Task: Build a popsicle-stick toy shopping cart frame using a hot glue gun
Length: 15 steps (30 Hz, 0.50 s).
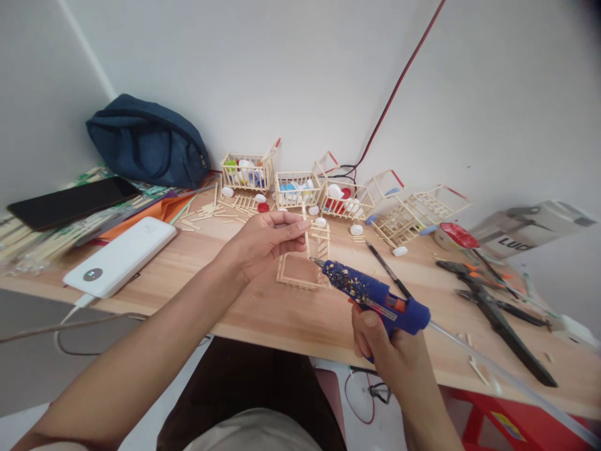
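My left hand (267, 241) pinches a thin wooden stick (306, 233) upright between thumb and fingers. In my right hand (387, 341) is a blue glue gun (369, 291), its body speckled with dried bits and a clear glue stick running out of its back. The nozzle points left, close to the stick's lower end; whether they touch I cannot tell. Below and behind the stick, a small frame of glued sticks (300, 285) rests on the wooden table (263, 322), partly hidden by my left hand.
Several small stick-built carts (246, 172) line the wall, some filled with bottle caps. At left are a blue bag (150, 141), a phone (72, 200) and a white power bank (121, 255). Black-handled cutters (498, 319), a pen (387, 269) and a carton (526, 232) lie at right.
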{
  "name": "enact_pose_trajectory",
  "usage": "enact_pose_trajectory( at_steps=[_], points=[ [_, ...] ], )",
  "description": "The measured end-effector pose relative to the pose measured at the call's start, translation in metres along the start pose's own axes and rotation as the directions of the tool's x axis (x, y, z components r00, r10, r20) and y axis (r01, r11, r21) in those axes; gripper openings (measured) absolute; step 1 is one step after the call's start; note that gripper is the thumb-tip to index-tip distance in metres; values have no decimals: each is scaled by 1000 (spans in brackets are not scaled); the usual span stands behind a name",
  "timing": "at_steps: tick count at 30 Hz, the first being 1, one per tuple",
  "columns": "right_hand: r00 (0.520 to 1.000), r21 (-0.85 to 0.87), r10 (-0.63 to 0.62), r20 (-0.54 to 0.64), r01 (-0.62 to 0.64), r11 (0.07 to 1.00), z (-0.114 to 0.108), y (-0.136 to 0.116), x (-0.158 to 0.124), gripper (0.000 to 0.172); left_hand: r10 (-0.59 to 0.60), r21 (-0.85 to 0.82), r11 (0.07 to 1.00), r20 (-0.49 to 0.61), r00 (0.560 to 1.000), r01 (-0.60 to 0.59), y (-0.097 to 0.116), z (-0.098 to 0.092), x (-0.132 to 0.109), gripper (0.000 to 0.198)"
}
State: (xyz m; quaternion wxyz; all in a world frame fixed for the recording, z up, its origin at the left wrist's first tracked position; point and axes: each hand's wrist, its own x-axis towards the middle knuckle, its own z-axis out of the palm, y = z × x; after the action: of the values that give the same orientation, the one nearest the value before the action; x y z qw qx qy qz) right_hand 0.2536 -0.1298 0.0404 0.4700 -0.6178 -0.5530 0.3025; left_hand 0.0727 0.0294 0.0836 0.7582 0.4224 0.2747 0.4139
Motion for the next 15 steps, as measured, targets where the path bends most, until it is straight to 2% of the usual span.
enact_pose_trajectory(
  at_steps=[15],
  points=[
    [998, -20, 67, -4, -67, 998, -3, -6, 0, 43, -19, -42, 999, -18, 1000, 18, 2, -1, 0, 12]
  ],
)
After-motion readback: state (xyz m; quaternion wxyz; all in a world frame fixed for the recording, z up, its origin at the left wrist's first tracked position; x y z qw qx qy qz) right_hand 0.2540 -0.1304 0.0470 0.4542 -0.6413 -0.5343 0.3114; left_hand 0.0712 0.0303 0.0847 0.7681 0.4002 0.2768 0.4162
